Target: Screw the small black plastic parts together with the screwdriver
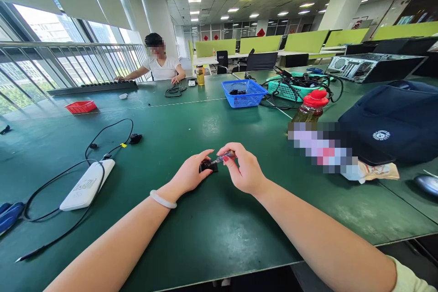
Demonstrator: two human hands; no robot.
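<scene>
A small black part (212, 168) lies on the green table in front of me, partly covered by fingers; its exact kind I cannot make out. My left hand (189, 172) is closed on it, thumb on the near side and fingers on the far side. In my right hand (247, 171) is a small screwdriver (226, 156) with a see-through handle, pinched between thumb and fingers. It tilts down to the left, and its tip meets or nearly meets the black part.
Left of my arms lie a white power bank (88, 185) and a looping black cable (32, 191). Further back stand a red tray (81, 107), a blue basket (242, 93) and a green basket (290, 89) of cables. A red-capped bottle (313, 102) and dark bag (393, 118) are right. A person (163, 66) sits opposite.
</scene>
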